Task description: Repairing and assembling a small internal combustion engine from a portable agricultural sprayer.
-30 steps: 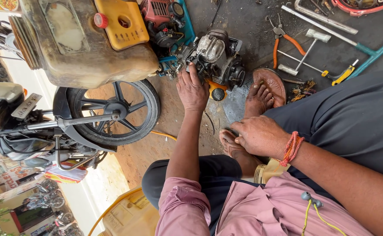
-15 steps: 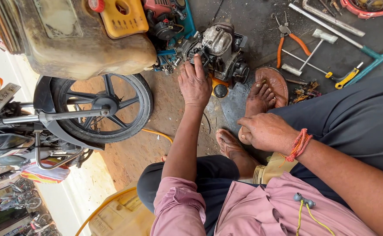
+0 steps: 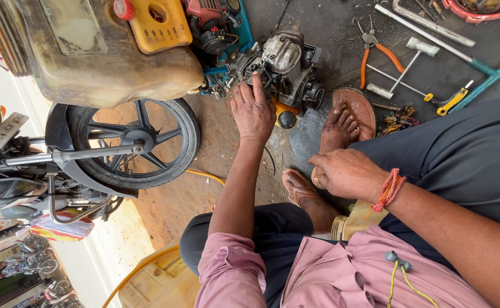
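Note:
My left hand (image 3: 253,111) reaches forward with its fingers spread, and the fingertips touch the side of a small grey engine (image 3: 287,65) standing on the dirty floor. It holds nothing. My right hand (image 3: 347,171), with an orange thread band at the wrist, rests loosely curled against my bare foot in a brown sandal (image 3: 301,188). My other foot (image 3: 344,122) sits in a sandal just right of the engine. I am seated low, in a pink shirt and dark trousers.
A motorcycle's rear wheel (image 3: 136,142) stands left of my arm. A stained fuel tank (image 3: 90,51) and yellow container (image 3: 159,25) lie beyond it. Orange-handled pliers (image 3: 375,54), a hammer (image 3: 404,68), a screwdriver (image 3: 449,101) and metal rods (image 3: 427,25) lie at upper right.
The view has shifted slightly. My left hand stays at the engine with small finger movement, and my right hand remains against my foot.

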